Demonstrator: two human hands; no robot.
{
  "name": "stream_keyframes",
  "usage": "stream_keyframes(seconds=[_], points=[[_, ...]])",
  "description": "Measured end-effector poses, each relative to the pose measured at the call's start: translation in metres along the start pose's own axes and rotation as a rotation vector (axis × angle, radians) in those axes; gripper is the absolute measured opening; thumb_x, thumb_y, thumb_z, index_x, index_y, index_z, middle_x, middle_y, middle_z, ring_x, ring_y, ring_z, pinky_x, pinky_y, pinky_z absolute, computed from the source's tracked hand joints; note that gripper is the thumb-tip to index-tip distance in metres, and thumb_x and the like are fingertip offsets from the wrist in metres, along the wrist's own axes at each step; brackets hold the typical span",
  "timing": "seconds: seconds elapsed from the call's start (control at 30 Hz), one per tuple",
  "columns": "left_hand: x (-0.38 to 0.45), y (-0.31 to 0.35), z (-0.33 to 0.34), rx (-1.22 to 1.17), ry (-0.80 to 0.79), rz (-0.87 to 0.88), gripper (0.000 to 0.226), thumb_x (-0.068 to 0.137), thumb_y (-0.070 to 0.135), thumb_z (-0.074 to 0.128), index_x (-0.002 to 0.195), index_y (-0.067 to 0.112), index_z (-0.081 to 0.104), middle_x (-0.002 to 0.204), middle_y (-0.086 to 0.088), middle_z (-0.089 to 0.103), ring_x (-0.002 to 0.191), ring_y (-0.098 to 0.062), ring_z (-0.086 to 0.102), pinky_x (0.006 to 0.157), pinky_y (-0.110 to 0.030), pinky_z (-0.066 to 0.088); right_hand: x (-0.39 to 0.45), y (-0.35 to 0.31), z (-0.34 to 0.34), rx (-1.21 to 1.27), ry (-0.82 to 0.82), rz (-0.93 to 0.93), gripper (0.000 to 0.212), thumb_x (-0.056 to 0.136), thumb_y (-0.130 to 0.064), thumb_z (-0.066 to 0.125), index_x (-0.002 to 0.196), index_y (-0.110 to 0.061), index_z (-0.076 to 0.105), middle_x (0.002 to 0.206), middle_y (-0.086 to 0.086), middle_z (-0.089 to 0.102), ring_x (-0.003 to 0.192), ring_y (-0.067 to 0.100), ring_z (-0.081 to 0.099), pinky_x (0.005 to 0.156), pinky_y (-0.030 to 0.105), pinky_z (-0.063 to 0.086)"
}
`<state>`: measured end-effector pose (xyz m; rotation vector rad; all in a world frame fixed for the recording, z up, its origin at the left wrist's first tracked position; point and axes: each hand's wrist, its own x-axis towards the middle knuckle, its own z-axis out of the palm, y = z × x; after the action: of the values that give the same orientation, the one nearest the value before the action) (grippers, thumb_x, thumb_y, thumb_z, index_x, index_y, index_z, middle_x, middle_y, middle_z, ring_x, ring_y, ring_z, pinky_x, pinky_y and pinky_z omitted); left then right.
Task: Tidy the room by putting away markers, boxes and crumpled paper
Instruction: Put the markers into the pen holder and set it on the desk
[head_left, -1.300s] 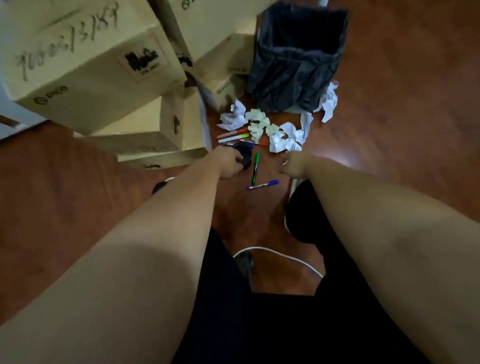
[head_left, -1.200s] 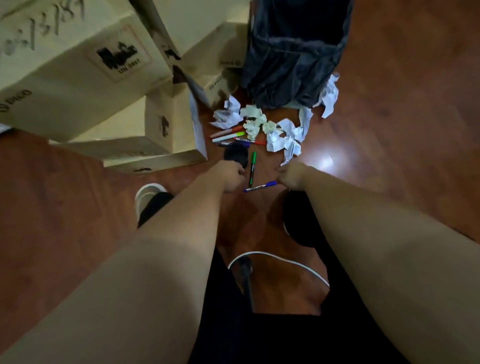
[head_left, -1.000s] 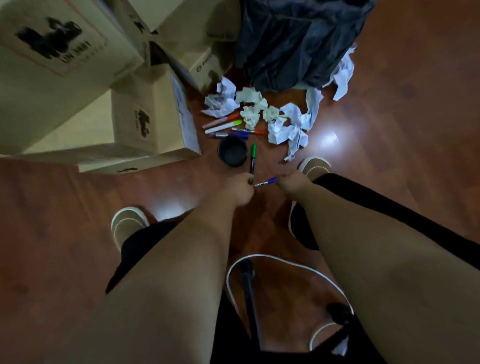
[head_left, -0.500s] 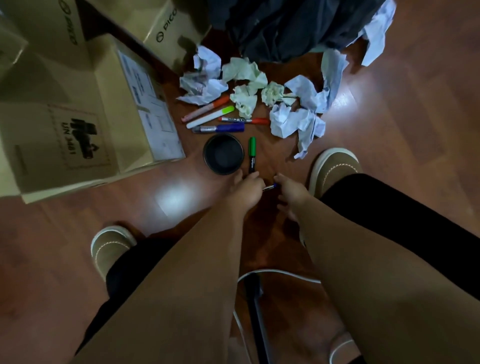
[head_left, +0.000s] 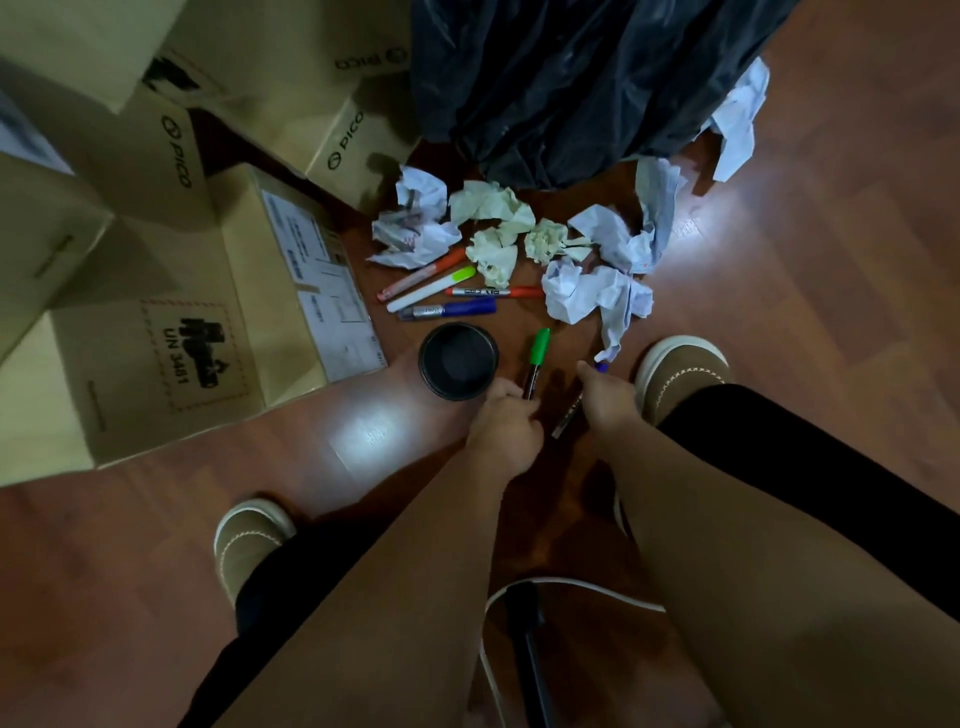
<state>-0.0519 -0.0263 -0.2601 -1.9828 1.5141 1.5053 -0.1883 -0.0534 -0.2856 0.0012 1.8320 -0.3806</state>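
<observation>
I see my left hand (head_left: 503, 423) low over the floor (head_left: 831, 291), its fingers (head_left: 511, 402) curled round the black lower end of the green marker (head_left: 536, 358), whose green cap points away from me toward the paper. My right hand (head_left: 608, 400) is just beside it, its fingers wrapped round the blue marker (head_left: 569, 415); the dark barrel sticks out below the hand and a bit of blue cap shows above it. The two hands are near each other but apart.

Left of my left hand a black cup (head_left: 458, 361) stands upright on the floor, mouth up, touching or almost touching the knuckles; I cannot tell which.

Beyond the cup four more markers lie together: an orange one (head_left: 422, 274), a light green one (head_left: 431, 289), a red one (head_left: 496, 292) and a purple one (head_left: 449, 310), all flat on the floor.

Behind them is the crumpled paper (head_left: 592, 291), a spread of white and pale yellowish balls running from the boxes to the foot of the black bin bag (head_left: 571, 78). One more white piece (head_left: 737, 117) lies to the right of the bag.

The cardboard boxes (head_left: 182, 322) are stacked at my left, the nearest lying beside the markers.

My brown shoes (head_left: 680, 371) stand on either side of my arms, and a white cable (head_left: 571, 584) loops on the floor below them.
</observation>
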Motion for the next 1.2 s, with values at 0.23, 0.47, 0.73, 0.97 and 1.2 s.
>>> stream_keyframes(seconds=[0.23, 0.47, 0.73, 0.97, 1.2], points=[[-0.030, -0.003, -0.009, 0.171, -0.018, 0.089, 0.027, 0.091, 0.015, 0.065, 0.117, 0.019, 0.071, 0.124, -0.002, 0.055, 0.110, -0.021, 0.058, 0.098, -0.034, 0.049, 0.003, 0.006, -0.002, -0.552, 0.200, -0.339, 0.022, 0.081, -0.020, 0.072, 0.101, -0.010, 0.073, 0.127, 0.014, 0.046, 0.096, 0.022, 0.056, 0.087, 0.025, 0.040], [-0.040, 0.004, -0.026, -0.117, 0.024, 0.133, 0.058, 0.085, 0.010, 0.069, 0.130, 0.028, 0.038, 0.093, 0.009, 0.056, 0.084, -0.012, 0.062, 0.074, -0.027, 0.054, -0.001, -0.009, -0.004, -0.484, 0.237, -0.388, 0.040, 0.075, -0.005, 0.067, 0.105, -0.006, 0.041, 0.102, 0.018, 0.056, 0.093, 0.037, 0.058, 0.074, 0.039, 0.047], [-0.037, 0.001, -0.085, -0.361, 0.424, 0.109, 0.025, 0.083, 0.011, 0.073, 0.083, 0.036, 0.070, 0.100, 0.012, 0.069, 0.090, 0.012, 0.060, 0.085, -0.005, 0.044, -0.054, -0.027, 0.013, -0.336, 0.183, -0.557, 0.019, 0.093, -0.018, 0.057, 0.110, -0.013, 0.050, 0.087, 0.007, 0.056, 0.078, 0.026, 0.053, 0.066, 0.029, 0.037], [-0.042, -0.025, -0.100, -0.375, 0.503, -0.043, 0.022, 0.086, 0.019, 0.074, 0.108, 0.023, 0.075, 0.112, -0.005, 0.072, 0.103, -0.021, 0.066, 0.093, -0.037, 0.053, -0.096, -0.055, 0.037, -0.244, 0.070, -0.715, 0.018, 0.098, -0.025, 0.049, 0.113, -0.017, 0.053, 0.092, 0.008, 0.066, 0.077, 0.026, 0.058, 0.067, 0.026, 0.037], [-0.031, -0.028, -0.111, -0.544, 0.472, -0.071, 0.043, 0.093, 0.017, 0.062, 0.136, 0.025, 0.059, 0.134, -0.001, 0.061, 0.105, -0.008, 0.059, 0.091, -0.023, 0.046, -0.093, -0.053, 0.056, -0.521, -0.098, -0.751, 0.029, 0.102, -0.032, 0.042, 0.117, -0.015, 0.061, 0.098, 0.011, 0.065, 0.086, 0.024, 0.056, 0.070, 0.027, 0.036]])
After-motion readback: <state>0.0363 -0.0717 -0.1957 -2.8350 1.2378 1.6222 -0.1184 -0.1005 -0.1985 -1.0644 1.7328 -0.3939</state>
